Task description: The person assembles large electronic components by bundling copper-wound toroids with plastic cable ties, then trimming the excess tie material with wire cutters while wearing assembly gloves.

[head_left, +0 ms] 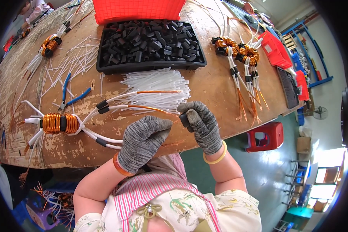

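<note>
Left hand (pixel 143 142), gloved: grip closed on thin copper wire (pixel 152 109), apparently. Right hand (pixel 200 124): grip closed on small black sleeve (pixel 184 119). Copper coil (pixel 60 123) lying left on table (pixel 212 91). Beyond: white cable ties (pixel 162 87), blue pliers (pixel 69 94), black tray (pixel 150 65) of sleeves.

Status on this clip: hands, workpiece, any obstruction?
Gloved left hand shut on copper wire lead. Gloved right hand shut on small black sleeve. Pile of clear cable ties lies just behind.

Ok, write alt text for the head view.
Two grey-gloved hands, left and right, work at a wooden table; the right pinches a small black sleeve by a copper coil's wire. Behind: a tray of black sleeves, white cable ties, blue pliers.
</note>
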Demonstrator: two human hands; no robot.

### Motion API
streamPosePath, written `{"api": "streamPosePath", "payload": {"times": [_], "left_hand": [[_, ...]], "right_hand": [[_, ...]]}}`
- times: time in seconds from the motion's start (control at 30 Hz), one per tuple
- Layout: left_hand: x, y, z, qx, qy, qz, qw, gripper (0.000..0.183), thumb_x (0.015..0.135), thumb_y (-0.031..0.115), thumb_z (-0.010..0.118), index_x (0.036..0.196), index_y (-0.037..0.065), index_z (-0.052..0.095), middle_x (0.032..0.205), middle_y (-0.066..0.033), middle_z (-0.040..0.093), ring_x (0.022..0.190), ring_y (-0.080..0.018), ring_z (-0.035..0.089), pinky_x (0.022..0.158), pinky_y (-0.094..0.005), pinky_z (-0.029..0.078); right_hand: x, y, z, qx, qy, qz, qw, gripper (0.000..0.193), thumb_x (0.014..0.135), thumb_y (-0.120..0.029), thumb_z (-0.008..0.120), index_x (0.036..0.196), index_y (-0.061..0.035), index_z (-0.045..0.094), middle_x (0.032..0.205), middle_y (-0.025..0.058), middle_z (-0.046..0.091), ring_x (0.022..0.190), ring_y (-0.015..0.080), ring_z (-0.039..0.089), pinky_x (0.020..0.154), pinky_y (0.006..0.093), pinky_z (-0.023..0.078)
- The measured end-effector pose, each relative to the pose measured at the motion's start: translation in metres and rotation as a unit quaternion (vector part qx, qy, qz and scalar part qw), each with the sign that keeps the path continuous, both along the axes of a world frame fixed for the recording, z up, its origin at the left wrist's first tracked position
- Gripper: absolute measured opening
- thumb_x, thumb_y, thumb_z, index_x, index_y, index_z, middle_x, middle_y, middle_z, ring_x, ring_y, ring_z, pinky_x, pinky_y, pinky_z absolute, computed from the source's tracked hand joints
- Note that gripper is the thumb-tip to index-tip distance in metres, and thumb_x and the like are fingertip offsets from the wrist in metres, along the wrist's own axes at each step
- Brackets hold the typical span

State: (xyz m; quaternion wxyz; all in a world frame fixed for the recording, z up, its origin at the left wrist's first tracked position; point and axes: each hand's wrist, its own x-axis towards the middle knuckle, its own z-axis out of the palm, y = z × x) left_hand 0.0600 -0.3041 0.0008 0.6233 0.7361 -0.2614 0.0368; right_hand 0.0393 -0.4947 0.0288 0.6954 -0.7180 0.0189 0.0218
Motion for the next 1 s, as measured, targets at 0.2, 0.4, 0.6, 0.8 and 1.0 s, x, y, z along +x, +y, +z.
{"api": "streamPosePath", "payload": {"times": [0.2, 0.4, 0.6, 0.8, 1.0], "left_hand": [[0.000, 0.002, -0.001, 0.001, 0.012, -0.016, 1.000, 0.022, 0.073, -0.002, 0.070, 0.094, 0.002, 0.067, 0.086, -0.0117, 0.065, 0.077, -0.0246, 0.065, 0.070, -0.0302, 0.052], [-0.001, 0.004, 0.009, 0.003, 0.078, -0.017, 0.997, 0.020, 0.076, -0.001, 0.069, 0.095, 0.003, 0.065, 0.086, -0.0086, 0.066, 0.079, -0.0170, 0.065, 0.071, -0.0280, 0.052], [0.003, 0.008, 0.012, -0.019, 0.224, -0.040, 0.974, 0.032, 0.079, 0.003, 0.069, 0.109, 0.003, 0.057, 0.090, -0.0061, 0.066, 0.085, -0.0122, 0.064, 0.076, -0.0260, 0.052], [0.006, 0.040, 0.004, 0.174, 0.054, -0.041, 0.982, 0.027, 0.077, 0.010, 0.069, 0.103, 0.003, 0.063, 0.081, -0.0082, 0.065, 0.080, -0.0220, 0.063, 0.076, -0.0333, 0.049], [-0.001, 0.053, 0.002, 0.264, -0.073, -0.001, 0.962, 0.018, 0.075, 0.017, 0.069, 0.088, 0.004, 0.069, 0.070, -0.0112, 0.060, 0.068, -0.0292, 0.058, 0.066, -0.0389, 0.045]], "right_hand": [[0.000, 0.007, 0.003, -0.005, 0.029, 0.028, 0.999, 0.022, 0.095, -0.023, 0.051, 0.104, -0.0061, 0.062, 0.082, -0.0005, 0.061, 0.072, 0.0059, 0.052, 0.063, 0.0195, 0.043], [-0.001, 0.015, -0.009, 0.038, -0.022, 0.025, 0.999, 0.026, 0.089, -0.023, 0.063, 0.106, -0.0044, 0.057, 0.080, -0.0003, 0.058, 0.070, 0.0049, 0.049, 0.061, 0.0176, 0.041], [0.010, 0.004, -0.016, 0.027, 0.035, 0.152, 0.987, 0.021, 0.087, -0.009, 0.064, 0.105, -0.0036, 0.055, 0.093, 0.0029, 0.059, 0.084, 0.0081, 0.056, 0.075, 0.0234, 0.048], [0.007, 0.013, -0.030, 0.118, -0.035, 0.141, 0.982, 0.031, 0.085, -0.020, 0.068, 0.109, -0.0048, 0.055, 0.082, 0.0030, 0.059, 0.074, 0.0093, 0.055, 0.063, 0.0210, 0.045], [0.022, -0.004, -0.060, 0.423, 0.068, 0.167, 0.888, 0.046, 0.090, -0.030, 0.060, 0.126, -0.0036, 0.047, 0.079, 0.0013, 0.056, 0.070, 0.0074, 0.053, 0.060, 0.0195, 0.043]]}}
